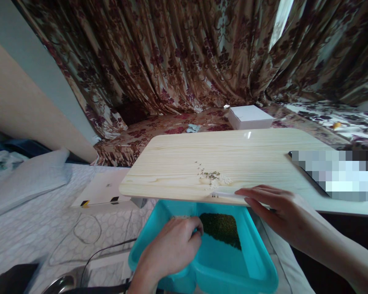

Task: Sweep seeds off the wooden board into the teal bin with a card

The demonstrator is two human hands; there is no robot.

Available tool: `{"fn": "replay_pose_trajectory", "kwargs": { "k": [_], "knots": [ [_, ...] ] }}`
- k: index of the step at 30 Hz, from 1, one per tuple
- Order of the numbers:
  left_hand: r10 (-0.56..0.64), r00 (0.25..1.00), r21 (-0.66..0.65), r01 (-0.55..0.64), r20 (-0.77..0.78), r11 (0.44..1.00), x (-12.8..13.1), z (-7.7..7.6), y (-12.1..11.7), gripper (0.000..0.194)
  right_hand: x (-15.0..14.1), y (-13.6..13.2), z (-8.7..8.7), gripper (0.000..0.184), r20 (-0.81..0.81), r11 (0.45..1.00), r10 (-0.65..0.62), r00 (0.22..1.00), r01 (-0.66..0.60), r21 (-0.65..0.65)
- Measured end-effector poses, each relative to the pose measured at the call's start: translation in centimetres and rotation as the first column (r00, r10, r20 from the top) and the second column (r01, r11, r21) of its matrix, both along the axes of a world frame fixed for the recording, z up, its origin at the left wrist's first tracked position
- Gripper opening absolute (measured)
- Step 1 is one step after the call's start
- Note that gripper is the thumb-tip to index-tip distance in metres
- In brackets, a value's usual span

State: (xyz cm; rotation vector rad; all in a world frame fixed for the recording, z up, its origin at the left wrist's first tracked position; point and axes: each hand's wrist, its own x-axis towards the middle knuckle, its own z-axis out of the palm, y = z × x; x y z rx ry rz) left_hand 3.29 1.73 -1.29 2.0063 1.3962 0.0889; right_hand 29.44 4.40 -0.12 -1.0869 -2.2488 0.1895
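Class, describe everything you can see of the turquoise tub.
The tub is turquoise, plastic-looking and open-topped, with rounded corners and a thick rim. A divider splits it into compartments. In the right one, green grains lie toward the far end, its floor showing nearer; the left hand mostly hides the left one; contact is unclear. The tub sits upright by the near edge of the table.

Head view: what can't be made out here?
All head view:
Left compartment of the blue container: mostly hidden by the left hand, whose grip is unclear.
Pale strip: right end covered by the right hand.
Dark-edged object: masked by pixelation.
Scattered bits: too small to identify.
Metal object: cut off by the bottom edge.
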Motion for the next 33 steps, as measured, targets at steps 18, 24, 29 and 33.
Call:
{"fn": "replay_pose_trajectory", "kwargs": {
  "k": [18,24,29,33],
  "knots": [
    [-0.324,0.916,0.153,0.364,-0.235,0.919,7.5,0.2,0.5,0.029,4.3,3.5,-1.2,0.034,0.089,0.954,-0.254,0.963,0.234,0.185],
    [-0.376,0.888,0.168,0.427,-0.264,0.889,8.6,0.4,0.6,0.026,2.5,1.7,-1.2,0.033,0.056,0.983,-0.162,0.985,0.155,0.102],
    [-0.409,0.877,0.208,0.462,-0.252,0.862,9.0,0.2,0.1,0.022,1.4,-0.1,-0.4,0.033,0.014,0.991,-0.112,0.994,0.110,0.073],
    [-0.430,0.868,0.248,0.486,-0.247,0.838,9.3,-0.2,-0.1,0.018,0.7,-1.2,0.2,0.033,-0.009,0.997,-0.072,0.997,0.072,0.026]
  ]
}}
